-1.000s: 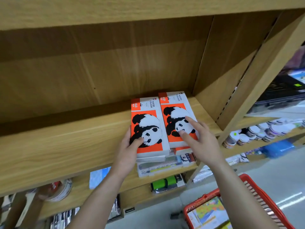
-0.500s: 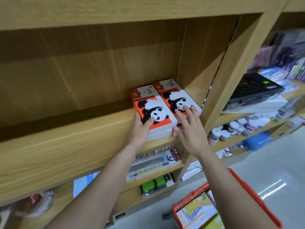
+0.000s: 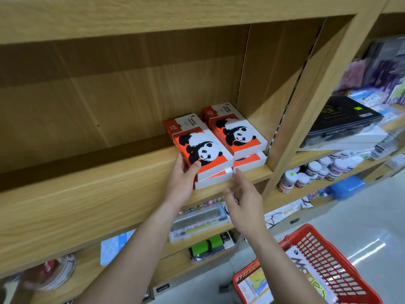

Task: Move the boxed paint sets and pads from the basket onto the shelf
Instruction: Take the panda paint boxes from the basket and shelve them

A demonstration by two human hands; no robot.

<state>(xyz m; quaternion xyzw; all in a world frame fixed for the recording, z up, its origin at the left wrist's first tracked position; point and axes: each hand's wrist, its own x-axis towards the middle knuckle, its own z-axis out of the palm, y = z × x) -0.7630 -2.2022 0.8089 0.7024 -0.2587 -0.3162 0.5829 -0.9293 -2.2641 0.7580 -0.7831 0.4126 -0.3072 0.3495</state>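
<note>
Head view: two stacks of panda paint boxes on shelf (image 3: 92,207), hard against right wall.

Left hand (image 3: 183,178) grips near corner of left stack's top box (image 3: 201,148), thumb on lid.

Right hand (image 3: 245,202) spread, empty, at 5 o'clock from stack, off boxes.

Basket (image 3: 333,257) at 5 o'clock holds more pads.

Risk: left stack's boxes sit staggered near shelf lip; uneven shove could slide top box off.

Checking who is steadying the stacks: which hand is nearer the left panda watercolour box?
Left. The left hand grips the left panda watercolour box's front corner; the right hand hangs below, apart.
</note>
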